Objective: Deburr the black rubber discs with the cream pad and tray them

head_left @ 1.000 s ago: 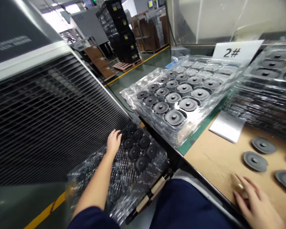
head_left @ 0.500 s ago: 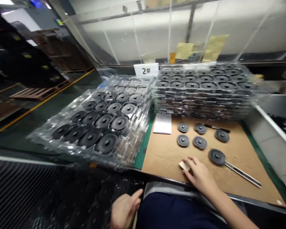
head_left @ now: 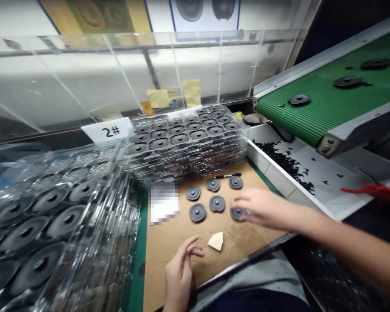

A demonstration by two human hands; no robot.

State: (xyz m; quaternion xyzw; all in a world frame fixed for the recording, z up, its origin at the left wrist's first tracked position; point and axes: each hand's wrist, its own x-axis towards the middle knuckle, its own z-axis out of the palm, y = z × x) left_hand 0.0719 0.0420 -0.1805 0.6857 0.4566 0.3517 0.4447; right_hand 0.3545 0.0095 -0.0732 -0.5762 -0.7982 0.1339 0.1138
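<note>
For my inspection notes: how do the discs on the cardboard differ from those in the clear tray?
The cardboard discs lie loose on bare cardboard, while the tray discs sit in pockets of the clear plastic tray. The cardboard discs form a small group with the right hand over one; the tray discs fill close rows. Both are dark grey and round with a central hub.

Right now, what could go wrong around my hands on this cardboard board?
The right hand is over a dark grey disc and might nudge it out of place. The clear tray stack at the back of the cardboard board could get bumped. A slipped disc might land in the white bin.
</note>
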